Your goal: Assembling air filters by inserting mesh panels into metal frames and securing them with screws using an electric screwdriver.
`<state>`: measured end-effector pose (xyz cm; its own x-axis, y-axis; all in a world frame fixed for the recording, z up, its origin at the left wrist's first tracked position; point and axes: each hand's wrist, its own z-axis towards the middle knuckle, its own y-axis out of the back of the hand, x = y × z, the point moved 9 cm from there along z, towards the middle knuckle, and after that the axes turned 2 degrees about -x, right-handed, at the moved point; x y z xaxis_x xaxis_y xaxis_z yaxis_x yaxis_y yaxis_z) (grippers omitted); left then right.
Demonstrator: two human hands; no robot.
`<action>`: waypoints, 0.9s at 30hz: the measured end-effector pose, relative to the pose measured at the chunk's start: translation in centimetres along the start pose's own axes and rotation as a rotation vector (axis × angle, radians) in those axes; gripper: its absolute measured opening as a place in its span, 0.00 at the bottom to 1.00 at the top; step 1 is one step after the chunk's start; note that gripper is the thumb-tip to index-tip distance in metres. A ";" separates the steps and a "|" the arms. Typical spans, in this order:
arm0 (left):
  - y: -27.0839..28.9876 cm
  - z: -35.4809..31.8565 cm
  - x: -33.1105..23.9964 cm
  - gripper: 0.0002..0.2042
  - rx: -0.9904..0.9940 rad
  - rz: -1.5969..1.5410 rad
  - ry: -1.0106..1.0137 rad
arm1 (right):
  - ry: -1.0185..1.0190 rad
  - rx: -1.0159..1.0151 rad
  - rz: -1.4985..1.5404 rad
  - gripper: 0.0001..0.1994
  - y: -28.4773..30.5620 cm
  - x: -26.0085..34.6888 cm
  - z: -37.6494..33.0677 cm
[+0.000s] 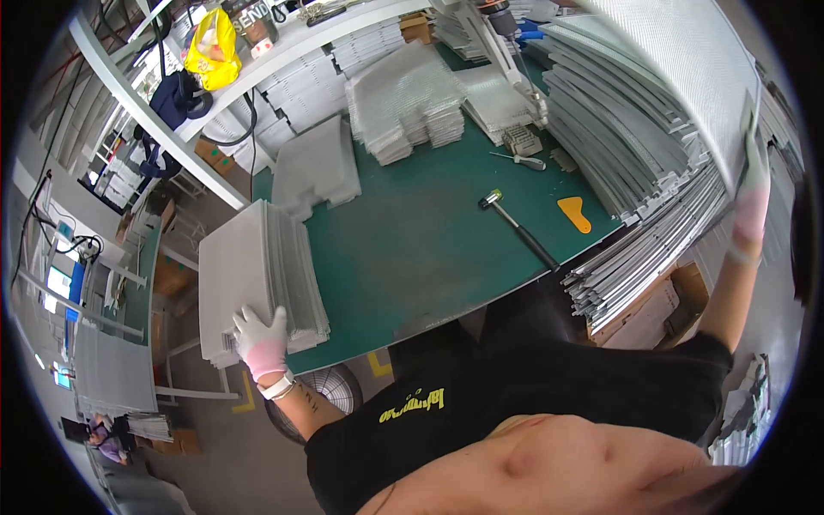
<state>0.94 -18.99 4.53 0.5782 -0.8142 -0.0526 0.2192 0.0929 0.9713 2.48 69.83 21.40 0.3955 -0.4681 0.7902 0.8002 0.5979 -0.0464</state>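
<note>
My left hand (pixel 260 340), in a white and pink glove, rests on the near corner of a tall stack of grey perforated sheets (pixel 257 275) at the left edge of the green table (pixel 412 249). Far out at the right, my right hand (pixel 754 193), gloved the same way, grips the edge of a large white perforated panel (pixel 687 69) that stands tilted above a long pile of metal panels (pixel 635 146).
A hammer (pixel 518 225) and an orange scraper (pixel 574 214) lie on the table's right part. More grey sheet stacks (pixel 403 107) stand at the back. A cardboard box (pixel 661 309) sits below the panel pile. A floor fan (pixel 330 388) stands under the table. A yellow bag (pixel 212 47) lies on the white shelf.
</note>
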 end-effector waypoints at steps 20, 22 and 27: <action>9.4 4.8 1.4 0.31 0.307 -0.356 -0.270 | 0.360 0.251 -0.444 0.17 -10.2 1.8 -7.8; 6.1 4.4 1.9 0.31 0.335 -0.096 -0.220 | 0.223 0.416 -0.525 0.17 -12.4 1.5 -11.1; 11.8 6.0 5.4 0.28 0.157 -0.409 -0.216 | 0.185 0.562 -0.382 0.16 -14.8 -0.7 -14.7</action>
<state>1.96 -25.74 17.11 0.2898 -0.8677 -0.4039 0.2637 -0.3333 0.9052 -3.00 51.77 12.60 0.2433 -0.7855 0.5690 0.5641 0.5918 0.5758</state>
